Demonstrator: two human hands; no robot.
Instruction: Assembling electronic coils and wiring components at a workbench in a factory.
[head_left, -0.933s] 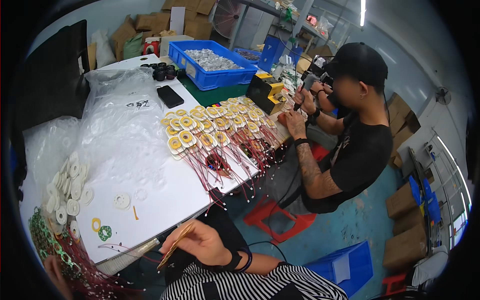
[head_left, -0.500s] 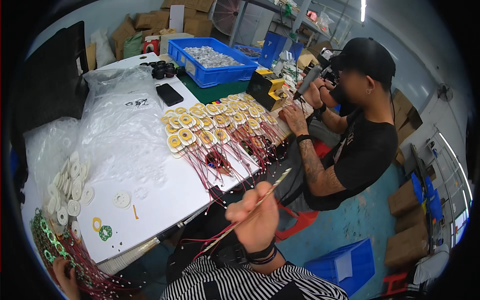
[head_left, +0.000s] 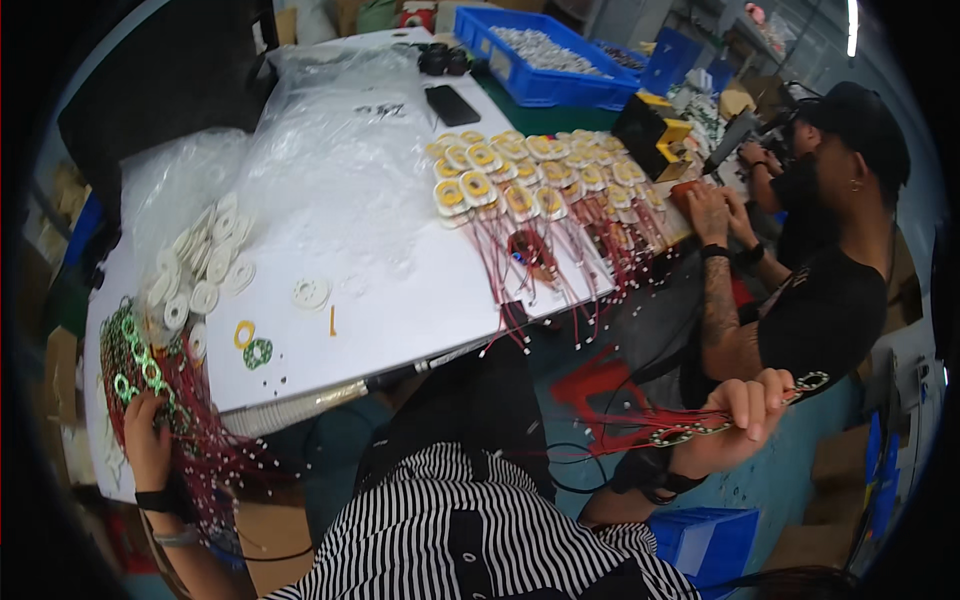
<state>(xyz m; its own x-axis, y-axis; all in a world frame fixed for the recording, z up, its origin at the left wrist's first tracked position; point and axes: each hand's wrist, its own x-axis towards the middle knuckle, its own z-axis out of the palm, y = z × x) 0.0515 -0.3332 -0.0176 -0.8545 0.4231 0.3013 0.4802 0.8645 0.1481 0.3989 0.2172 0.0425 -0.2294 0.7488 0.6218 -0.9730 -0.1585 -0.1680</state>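
Away from the table at the right, my right hand (head_left: 745, 415) is closed around a strip of ring-shaped circuit boards (head_left: 690, 432). Thin red wires trail from the strip toward the left. At the table's left end, my left hand (head_left: 148, 440) has its fingers bent against a pile of green ring-shaped circuit boards (head_left: 128, 345) with many red wires (head_left: 205, 425). Its fingertips are partly lost among the boards. White plastic discs (head_left: 205, 260) lie heaped beside the pile. A yellow ring (head_left: 244, 334) and a single green circuit board (head_left: 258, 353) rest nearby on the white tabletop.
Rows of white discs with yellow rings (head_left: 520, 200) and red wires line the table's right side. Behind them stand a blue bin (head_left: 540, 85) and a phone (head_left: 452, 105). A co-worker (head_left: 820, 300) sits at right, near a red stool (head_left: 590, 400) and blue floor bin (head_left: 705, 545).
The view has swung, so the table sits farther right and higher. My right hand has moved right with the strip, whose rings now show. My left hand and forearm show more fully at the pile.
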